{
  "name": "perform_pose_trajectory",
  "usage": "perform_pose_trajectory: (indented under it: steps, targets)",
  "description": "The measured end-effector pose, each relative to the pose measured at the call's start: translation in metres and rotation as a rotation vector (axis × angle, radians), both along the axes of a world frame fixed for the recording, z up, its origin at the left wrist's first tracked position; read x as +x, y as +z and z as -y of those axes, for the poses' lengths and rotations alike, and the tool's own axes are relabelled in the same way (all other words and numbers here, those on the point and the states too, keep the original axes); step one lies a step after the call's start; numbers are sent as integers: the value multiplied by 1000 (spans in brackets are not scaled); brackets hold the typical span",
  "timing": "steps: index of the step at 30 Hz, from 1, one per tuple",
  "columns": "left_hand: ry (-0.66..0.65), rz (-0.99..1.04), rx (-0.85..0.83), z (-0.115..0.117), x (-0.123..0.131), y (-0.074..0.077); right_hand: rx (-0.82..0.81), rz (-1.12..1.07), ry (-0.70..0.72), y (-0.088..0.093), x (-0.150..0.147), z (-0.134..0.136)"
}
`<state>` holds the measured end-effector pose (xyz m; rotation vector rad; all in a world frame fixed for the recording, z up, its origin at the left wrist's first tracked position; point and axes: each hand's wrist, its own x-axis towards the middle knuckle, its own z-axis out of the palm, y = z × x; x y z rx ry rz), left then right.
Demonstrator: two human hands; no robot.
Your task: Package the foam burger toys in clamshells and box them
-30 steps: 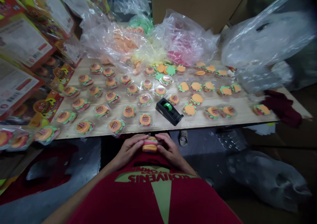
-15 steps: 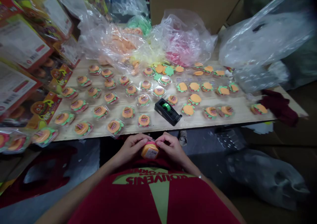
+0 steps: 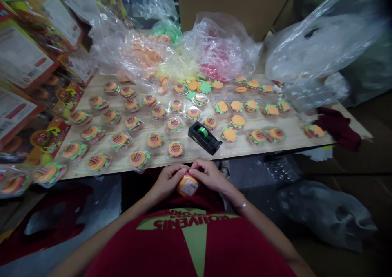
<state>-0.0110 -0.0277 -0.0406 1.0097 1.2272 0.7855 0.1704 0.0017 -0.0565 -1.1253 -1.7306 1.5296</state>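
Note:
Close to my body, below the table's front edge, both hands grip one toy burger in a clear plastic case. A pale label shows on its orange face. My left hand has its fingers closed on the left side of the case. On the other side, my right hand pinches the upper edge, its fingertips nearly touching the left ones. Just beyond the hands, a black tape dispenser with a green roll stands on the wooden table. Several cased burgers with round logo stickers lie to its left.
Burgers without stickers sit right of the dispenser. Plastic bags of coloured pieces line the back. Printed display boxes are stacked at left. A dark red cloth lies at the right end, by a large clear bag.
My hands have drawn closer together at the top of the case, and the labelled face is turned more toward me. The whole view has shifted slightly.

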Motion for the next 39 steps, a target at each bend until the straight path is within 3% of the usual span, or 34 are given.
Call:
perform_pose_trajectory:
  steps: [2,4,7,11,16,19,24,29,33,39]
  targets:
    - [163,74,-74,0,0,-2,52,12,-120,-1,-6,5]
    - [228,121,-122,-5,-3,2,0,-74,-219,-5,-12,10]
    - [97,60,-107,-20,-10,16,-120,-227,-194,-8,-17,14]
    - [-80,-17,-104,-24,-13,31,-129,-233,-145,-4,-10,22]
    - [-38,-1,-153,4,-21,30,-191,-234,-230,-10,6,45]
    - [-33,-25,-140,12,-29,29,-169,-225,-143,-9,12,42]
    - [-144,-92,-44,12,-32,36,101,-132,122,10,19,11]
    - [-176,-216,101,13,-30,41,112,-75,298,24,19,-5]
    - [-226,-201,127,12,-31,44,146,-37,309,29,15,-4]
    - [-179,-72,-24,12,-27,41,164,-48,206,29,11,3]
